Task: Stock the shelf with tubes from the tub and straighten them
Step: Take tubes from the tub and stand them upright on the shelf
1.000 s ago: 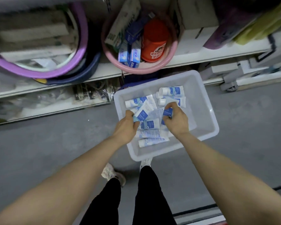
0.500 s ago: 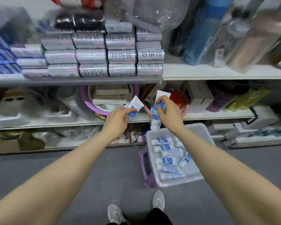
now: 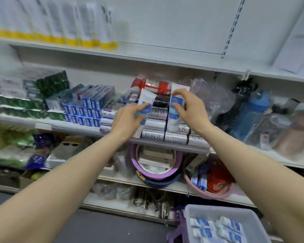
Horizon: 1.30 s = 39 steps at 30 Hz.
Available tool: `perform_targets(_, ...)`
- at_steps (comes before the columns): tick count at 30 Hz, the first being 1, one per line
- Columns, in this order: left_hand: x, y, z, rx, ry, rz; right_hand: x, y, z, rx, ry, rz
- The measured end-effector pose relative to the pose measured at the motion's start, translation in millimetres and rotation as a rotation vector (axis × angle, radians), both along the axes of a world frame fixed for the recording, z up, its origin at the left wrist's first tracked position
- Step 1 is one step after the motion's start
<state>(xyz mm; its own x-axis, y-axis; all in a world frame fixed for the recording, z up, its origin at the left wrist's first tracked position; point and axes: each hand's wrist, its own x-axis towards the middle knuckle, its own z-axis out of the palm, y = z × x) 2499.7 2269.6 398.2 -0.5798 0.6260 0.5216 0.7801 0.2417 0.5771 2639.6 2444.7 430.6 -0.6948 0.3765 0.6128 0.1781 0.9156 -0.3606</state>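
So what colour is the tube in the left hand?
The tube in the left hand is white with a blue band, seen in the head view.

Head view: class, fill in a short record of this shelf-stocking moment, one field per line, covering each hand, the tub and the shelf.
left hand: the left hand grips a white and blue tube, held up, leaning slightly right
right hand: the right hand grips a second tube, held upright
shelf: both tubes are in front of stacked silver boxes on the middle shelf
tub: the white tub at lower right holds more tubes
tubes placed: cannot tell
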Motion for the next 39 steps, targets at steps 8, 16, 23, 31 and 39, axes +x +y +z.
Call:
perform_targets(8, -45.1, -2.5, 107.6, 0.176, 0.13, 0.025, -54.3, 0.4, 125.6, 0.126, 0.089, 0.109)
perform_targets(16, -107.2, 20.8, 180.1, 0.23, 0.256, 0.115, -119.9, 29.6, 202.7, 0.099, 0.128, 0.089)
perform_targets(23, -165.4, 71.0, 188.7, 0.289, 0.234, 0.156, -184.3, 71.6, 224.9, 0.102, 0.058, 0.109)
perform_targets(31, -196.6, 104.6, 169.0, 0.307, 0.239, 0.194, -255.3, 103.2, 213.6, 0.134, 0.041, 0.136)
perform_targets(39, -201.8, 111.8, 157.6, 0.193, 0.351, 0.269, -313.9, 106.7, 191.0, 0.128, 0.014, 0.196)
